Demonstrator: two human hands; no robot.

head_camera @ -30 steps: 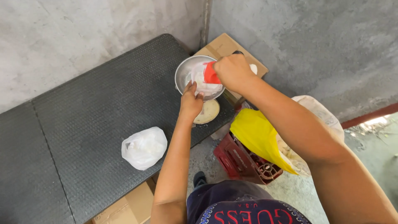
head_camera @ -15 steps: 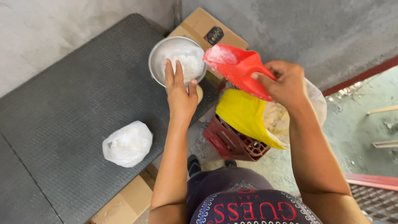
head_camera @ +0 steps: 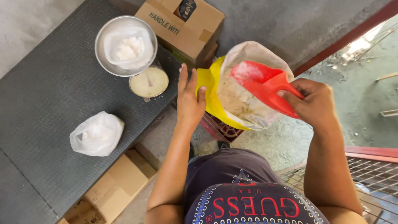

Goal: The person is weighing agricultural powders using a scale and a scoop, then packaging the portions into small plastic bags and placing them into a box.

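My right hand point(head_camera: 311, 101) grips the handle of a red plastic scoop point(head_camera: 259, 82), whose bowl is inside the mouth of an open yellow-and-white sack point(head_camera: 232, 103) of pale powder. My left hand point(head_camera: 189, 96) lies flat with fingers together against the yellow rim of that sack. To the left, a round metal pan point(head_camera: 125, 45) lined with a clear plastic bag of white powder sits on a dial scale point(head_camera: 149, 82) on a dark grey bench point(head_camera: 54, 91).
A tied plastic bag of white powder point(head_camera: 96, 134) lies on the bench at the left. A cardboard box point(head_camera: 186, 25) stands behind the scale, and flattened cardboard point(head_camera: 112, 191) lies under the bench. A red crate point(head_camera: 219, 129) holds the sack. A metal grate point(head_camera: 373, 178) is at right.
The right hand swung the red scoop from over the pan to the right and down into the sack. The left hand left the pan's bag and moved to the sack's rim.
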